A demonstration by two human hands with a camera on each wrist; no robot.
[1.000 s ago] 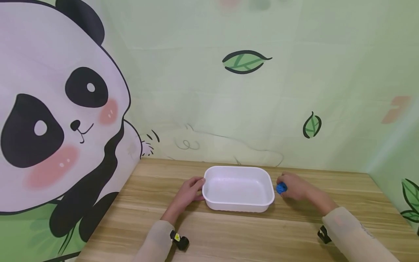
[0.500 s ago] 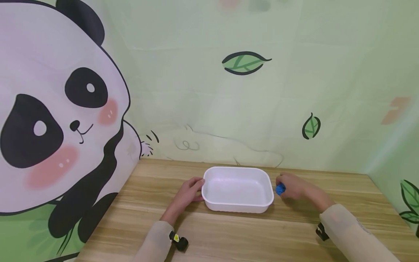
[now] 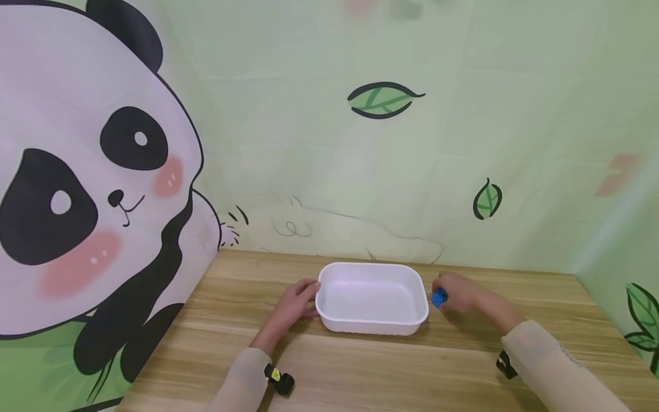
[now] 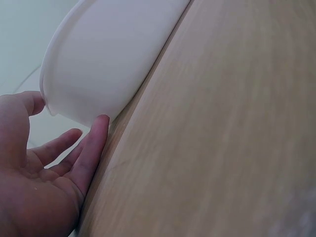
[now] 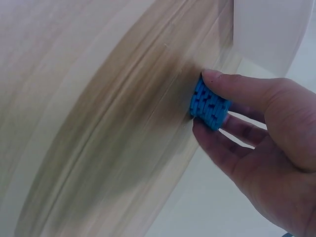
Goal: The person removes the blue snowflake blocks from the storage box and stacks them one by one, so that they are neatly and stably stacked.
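Note:
A white rectangular plastic tub (image 3: pixel 373 328) stands on the wooden table, with nothing visible inside it. At its left end is my left hand (image 3: pixel 292 303); in the left wrist view the thumb touches the rim and the fairly straight fingers lie against or close to the tub's lower wall. My right hand (image 3: pixel 459 293), just beyond the tub's right end, pinches a small blue piece (image 5: pixel 210 104) with a woven, brick-like texture between thumb and fingers. That piece is at or very near the tabletop; whether it touches is unclear. The right wrist view shows part of the tub's wall (image 5: pixel 269 29).
The wood-grain table (image 3: pixel 340 372) runs back to a pale green cloth wall (image 3: pixel 288 126) printed with leaves and a large panda (image 3: pixel 139 212) at the left. Small black devices (image 3: pixel 282 382) are strapped at both wrists.
Very little differs. The whole head view has drifted slightly to the left, while both hands, the tub and the pinched blue piece keep nearly the same places relative to each other.

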